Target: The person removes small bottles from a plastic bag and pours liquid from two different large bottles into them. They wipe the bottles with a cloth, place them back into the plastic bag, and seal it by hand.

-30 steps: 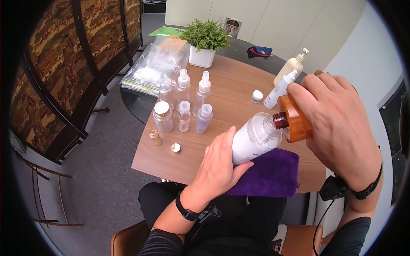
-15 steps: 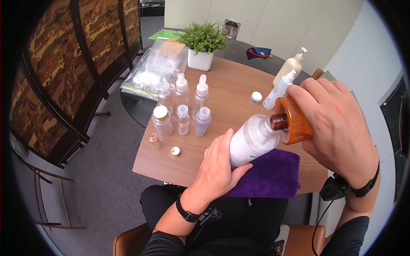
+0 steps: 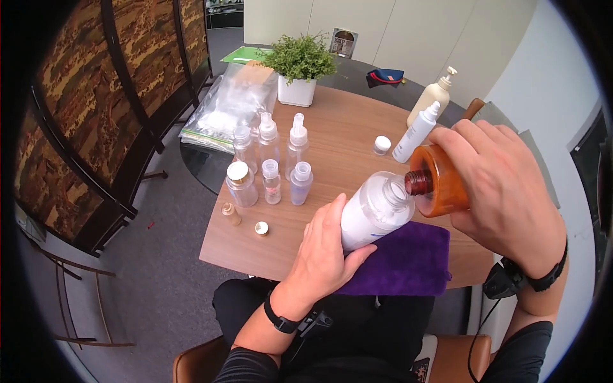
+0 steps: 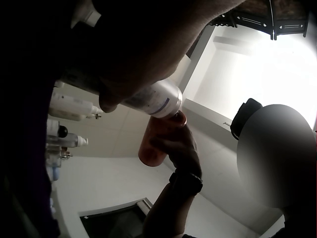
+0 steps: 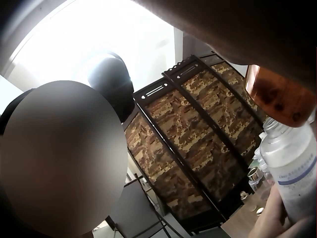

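My left hand (image 3: 322,246) grips a clear bottle with a white body and a blue mark (image 3: 367,220), tilted with its uncapped mouth up and to the right. My right hand (image 3: 504,179) holds an amber bottle (image 3: 446,182) on its side, the dark red threaded neck right at the clear bottle's mouth. In the left wrist view the amber bottle (image 4: 151,146) meets the mouth end of the clear bottle (image 4: 158,101). The right wrist view shows the amber bottle (image 5: 280,96) over the clear bottle's neck. Beneath the hands lies a purple cloth (image 3: 408,262).
Several small clear bottles (image 3: 271,182) stand on the table's left, near a gold-capped jar (image 3: 241,185) and a small loose cap (image 3: 262,228). Behind are plastic bags (image 3: 233,105) and a potted plant (image 3: 297,89). A white spray bottle (image 3: 415,134) and cream pump bottle (image 3: 431,99) stand right.
The clear bottle and left hand have shifted slightly left in the head view. The amber neck now overlaps the clear mouth less, and more of the amber bottle's side shows. Both hands keep their grip.
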`<state>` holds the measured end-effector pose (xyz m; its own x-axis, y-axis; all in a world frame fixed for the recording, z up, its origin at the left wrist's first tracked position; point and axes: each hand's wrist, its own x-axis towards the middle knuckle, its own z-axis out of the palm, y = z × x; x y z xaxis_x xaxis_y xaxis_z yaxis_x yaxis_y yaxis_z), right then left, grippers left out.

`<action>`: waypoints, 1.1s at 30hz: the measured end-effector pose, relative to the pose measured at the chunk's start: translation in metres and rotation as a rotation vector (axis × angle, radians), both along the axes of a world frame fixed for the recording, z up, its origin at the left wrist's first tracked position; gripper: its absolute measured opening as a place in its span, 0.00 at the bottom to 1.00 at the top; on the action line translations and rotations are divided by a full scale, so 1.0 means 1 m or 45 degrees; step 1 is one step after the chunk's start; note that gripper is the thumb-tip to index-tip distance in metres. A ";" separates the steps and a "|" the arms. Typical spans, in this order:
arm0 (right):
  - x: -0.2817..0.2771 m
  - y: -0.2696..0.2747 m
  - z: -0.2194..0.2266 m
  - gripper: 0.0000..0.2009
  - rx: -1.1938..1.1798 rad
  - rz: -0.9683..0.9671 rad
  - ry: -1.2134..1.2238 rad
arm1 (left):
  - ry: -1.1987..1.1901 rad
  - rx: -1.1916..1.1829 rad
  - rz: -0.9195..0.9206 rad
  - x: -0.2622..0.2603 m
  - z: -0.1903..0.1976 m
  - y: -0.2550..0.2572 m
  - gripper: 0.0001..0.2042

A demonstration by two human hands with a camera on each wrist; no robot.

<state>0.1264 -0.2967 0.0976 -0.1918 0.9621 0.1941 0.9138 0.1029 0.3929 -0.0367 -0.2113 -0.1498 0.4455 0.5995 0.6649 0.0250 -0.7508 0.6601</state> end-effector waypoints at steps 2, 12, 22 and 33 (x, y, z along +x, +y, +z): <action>0.001 0.000 0.000 0.36 -0.012 -0.012 0.001 | 0.005 0.003 -0.004 0.000 0.000 0.000 0.53; 0.005 -0.005 -0.001 0.37 -0.007 -0.008 0.031 | -0.024 0.019 0.005 0.001 -0.001 0.001 0.52; 0.027 -0.011 -0.017 0.37 -0.027 0.019 0.289 | -0.018 -0.005 0.038 -0.001 -0.007 0.002 0.52; 0.164 -0.088 -0.136 0.39 0.726 -0.307 1.851 | -0.018 -0.236 -0.017 -0.005 -0.026 0.007 0.46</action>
<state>0.2907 -0.3843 -0.0387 0.6133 0.6806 0.4008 0.5016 0.0564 -0.8633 -0.0422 -0.2046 -0.1756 0.4456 0.7063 0.5500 0.0053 -0.6165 0.7874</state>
